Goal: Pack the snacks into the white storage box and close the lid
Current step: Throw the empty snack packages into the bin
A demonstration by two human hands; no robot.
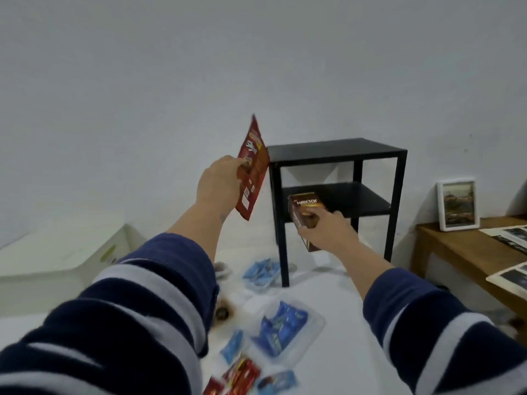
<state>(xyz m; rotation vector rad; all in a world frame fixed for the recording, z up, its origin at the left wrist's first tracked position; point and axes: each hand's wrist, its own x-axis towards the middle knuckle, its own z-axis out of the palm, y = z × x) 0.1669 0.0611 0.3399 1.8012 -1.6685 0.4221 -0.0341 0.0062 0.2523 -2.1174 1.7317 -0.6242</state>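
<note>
red snack pouch [252, 169], brown box [306, 215], blue packets [281, 327], navy-grey striped sleeves [148, 303]

One head-worn wide view looks forward and down, close over both outstretched arms toward the wall.

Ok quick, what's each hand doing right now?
Left hand: closed, holding the red snack packet up.
Right hand: closed, holding the brown Nextar box.

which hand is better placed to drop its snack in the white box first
Left, probably. The left hand, holding the flat red snack packet, is on the side of the white storage box. The right hand, holding the brown snack carton, is farther off.
</note>
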